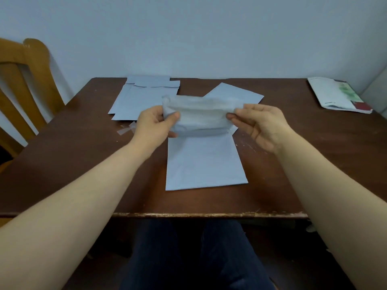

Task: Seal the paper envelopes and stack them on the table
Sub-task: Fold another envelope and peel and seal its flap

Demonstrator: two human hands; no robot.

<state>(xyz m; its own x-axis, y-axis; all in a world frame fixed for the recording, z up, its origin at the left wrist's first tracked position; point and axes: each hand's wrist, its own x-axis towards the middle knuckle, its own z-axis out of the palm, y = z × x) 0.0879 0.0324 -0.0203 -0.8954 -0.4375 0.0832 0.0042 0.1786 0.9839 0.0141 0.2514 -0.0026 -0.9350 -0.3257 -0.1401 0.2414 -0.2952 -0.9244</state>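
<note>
A pale blue-grey envelope (204, 162) lies flat in the middle of the dark wooden table (83, 155). Its top flap (201, 110) is lifted off the table, blurred and curled. My left hand (155, 124) pinches the flap's left end and my right hand (259, 124) pinches its right end. A loose pile of similar envelopes (144, 97) with open flaps lies at the back left. Another envelope (236, 93) lies at an angle behind the raised flap.
Peeled strips of tape backing (125, 129) lie on the table left of my left hand. A printed booklet (339, 95) sits at the back right corner. A wooden chair (23, 84) stands to the left. The worn table edge (209, 214) runs above my legs.
</note>
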